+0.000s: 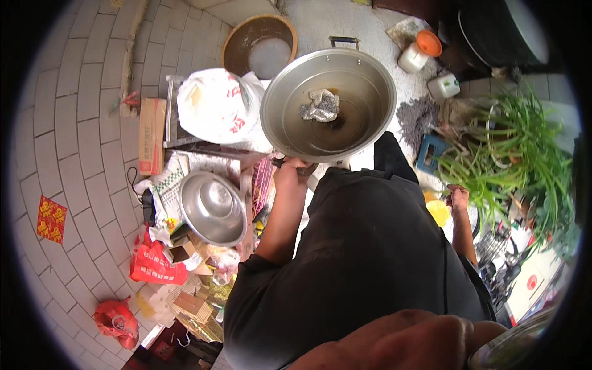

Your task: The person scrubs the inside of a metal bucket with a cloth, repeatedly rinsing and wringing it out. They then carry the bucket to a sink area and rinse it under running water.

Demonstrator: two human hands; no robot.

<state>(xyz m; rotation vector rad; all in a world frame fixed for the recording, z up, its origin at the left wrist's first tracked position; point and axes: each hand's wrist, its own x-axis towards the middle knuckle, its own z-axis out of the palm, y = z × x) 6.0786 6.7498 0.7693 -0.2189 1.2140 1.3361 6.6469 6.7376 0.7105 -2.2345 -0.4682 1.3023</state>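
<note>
A large, round aluminium pan (pixel 365 108) with two black side handles is in front of my body. My left hand (pixel 292 170) grips its near handle (pixel 307 171); the far handle (pixel 344 40) is free. Inside the pan lies a crumpled silvery scouring pad or wrapper (pixel 323 105), beside a dark brown stain (pixel 337 123) on the bottom. What bears the pan's weight from below is hidden. Out to the right, away from the pan, my right hand (pixel 458 198) has its fingers curled, near green leafy plants (pixel 499 152). Whether it holds anything is unclear.
A brown basin (pixel 230 48) with cloudy liquid stands beyond the pan. To the left are a white plastic bag (pixel 212 106), a steel bowl (pixel 188 203) and a cardboard box (pixel 152 134). White jugs (pixel 413 59) and a blue crate (pixel 430 152) stand at right.
</note>
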